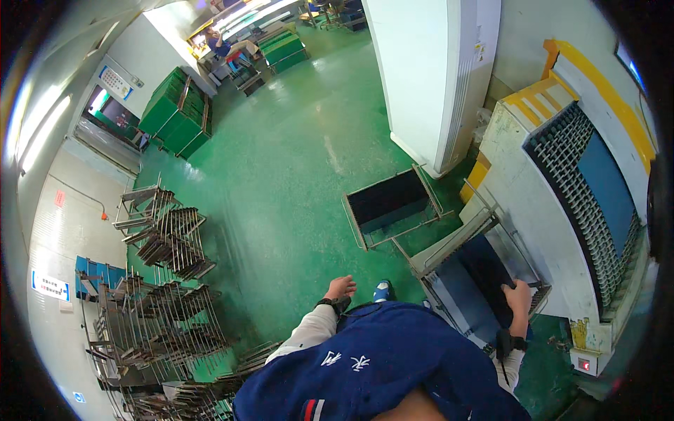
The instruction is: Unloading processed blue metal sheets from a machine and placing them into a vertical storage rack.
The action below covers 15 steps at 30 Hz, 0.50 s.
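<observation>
My right hand (518, 298) is at the edge of a thin dark panel (484, 266), its fingers closed on that edge. The panel stands among other dark and blue flat panels in a metal rack (453, 247) at my right. How many panels the fingers hold is too small to make out. Over the floor, my left hand (342, 287) hangs free, fingers stretched out, touching nothing. Ahead of the first rack, a second metal rack (354, 219) holds a pack of dark panels (390, 200).
A roller conveyor machine (576, 175) at the right carries a blue panel (607, 189). Several empty metal racks (165, 316) are piled at the left. A white cabinet (421, 84) stands ahead. Green panel stacks (175, 116) and a seated person (221, 45) are farther off.
</observation>
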Available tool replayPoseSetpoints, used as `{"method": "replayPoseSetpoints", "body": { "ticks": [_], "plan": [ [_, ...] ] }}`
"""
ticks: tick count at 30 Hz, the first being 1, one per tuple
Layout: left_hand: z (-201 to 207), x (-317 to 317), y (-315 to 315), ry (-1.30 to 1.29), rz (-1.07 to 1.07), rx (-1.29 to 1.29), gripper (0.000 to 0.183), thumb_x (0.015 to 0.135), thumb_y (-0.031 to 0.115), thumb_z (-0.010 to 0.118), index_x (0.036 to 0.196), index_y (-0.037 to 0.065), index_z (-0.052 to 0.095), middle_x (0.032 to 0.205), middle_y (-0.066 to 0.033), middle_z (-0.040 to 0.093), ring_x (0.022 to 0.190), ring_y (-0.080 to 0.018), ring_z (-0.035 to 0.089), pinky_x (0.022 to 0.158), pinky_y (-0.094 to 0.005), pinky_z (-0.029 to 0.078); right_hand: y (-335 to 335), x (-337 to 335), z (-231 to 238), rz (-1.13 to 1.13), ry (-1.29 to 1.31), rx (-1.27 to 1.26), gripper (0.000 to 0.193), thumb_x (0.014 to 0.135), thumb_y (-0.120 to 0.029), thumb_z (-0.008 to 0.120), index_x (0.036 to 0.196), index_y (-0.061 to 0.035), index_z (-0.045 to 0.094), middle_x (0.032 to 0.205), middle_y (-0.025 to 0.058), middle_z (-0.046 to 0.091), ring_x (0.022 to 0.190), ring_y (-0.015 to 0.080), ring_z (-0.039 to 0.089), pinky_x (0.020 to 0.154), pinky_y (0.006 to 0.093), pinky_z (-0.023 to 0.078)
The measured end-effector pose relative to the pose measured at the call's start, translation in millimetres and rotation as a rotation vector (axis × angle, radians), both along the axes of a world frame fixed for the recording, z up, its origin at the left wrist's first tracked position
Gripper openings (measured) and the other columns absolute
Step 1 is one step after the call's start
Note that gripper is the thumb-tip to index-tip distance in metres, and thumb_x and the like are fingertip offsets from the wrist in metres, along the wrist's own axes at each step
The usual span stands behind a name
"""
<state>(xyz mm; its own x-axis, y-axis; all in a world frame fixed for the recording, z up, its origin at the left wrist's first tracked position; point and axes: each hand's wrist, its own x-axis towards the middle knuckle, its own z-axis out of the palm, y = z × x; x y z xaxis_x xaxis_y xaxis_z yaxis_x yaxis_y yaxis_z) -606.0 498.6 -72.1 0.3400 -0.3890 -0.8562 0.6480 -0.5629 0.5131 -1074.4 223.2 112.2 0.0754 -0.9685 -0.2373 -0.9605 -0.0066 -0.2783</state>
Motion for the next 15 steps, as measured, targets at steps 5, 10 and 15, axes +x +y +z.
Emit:
{"method": "replayPoseSetpoints", "body": {
  "ticks": [5, 10, 15],
  "plan": [
    [-2.7, 3.3, -0.1, 0.041, 0.009, -0.022, 0.042, 0.086, 0.030, 0.052, 0.115, 0.001, 0.045, 0.104, -0.0127, 0.055, 0.086, -0.0241, 0.057, 0.065, -0.0332, 0.047, 0.3, 4.2, 7.4, -0.019, -0.004, 0.017, 0.040, 0.066, -0.032, 0.068, 0.089, -0.0003, 0.063, 0.089, 0.0208, 0.061, 0.085, 0.0359, 0.058, 0.074, 0.0408, 0.045],
    [-3.5, 3.5, 0.1, 0.041, 0.020, -0.003, 0.038, 0.085, 0.030, 0.053, 0.111, 0.003, 0.047, 0.100, -0.0122, 0.057, 0.083, -0.0234, 0.058, 0.063, -0.0329, 0.047, 1.3, 6.0, 10.1, -0.033, -0.002, 0.027, 0.037, 0.066, -0.031, 0.068, 0.089, -0.0020, 0.064, 0.087, 0.0202, 0.062, 0.085, 0.0351, 0.058, 0.075, 0.0405, 0.045],
    [-1.2, 0.2, 0.2, 0.001, 0.039, 0.006, 0.032, 0.085, 0.028, 0.054, 0.106, 0.004, 0.049, 0.096, -0.0110, 0.057, 0.077, -0.0215, 0.057, 0.060, -0.0320, 0.047, -0.8, 3.2, 4.7, -0.042, 0.003, 0.059, 0.039, 0.066, -0.032, 0.068, 0.091, -0.0024, 0.063, 0.090, 0.0189, 0.062, 0.088, 0.0337, 0.058, 0.076, 0.0399, 0.045]
  ]
}}
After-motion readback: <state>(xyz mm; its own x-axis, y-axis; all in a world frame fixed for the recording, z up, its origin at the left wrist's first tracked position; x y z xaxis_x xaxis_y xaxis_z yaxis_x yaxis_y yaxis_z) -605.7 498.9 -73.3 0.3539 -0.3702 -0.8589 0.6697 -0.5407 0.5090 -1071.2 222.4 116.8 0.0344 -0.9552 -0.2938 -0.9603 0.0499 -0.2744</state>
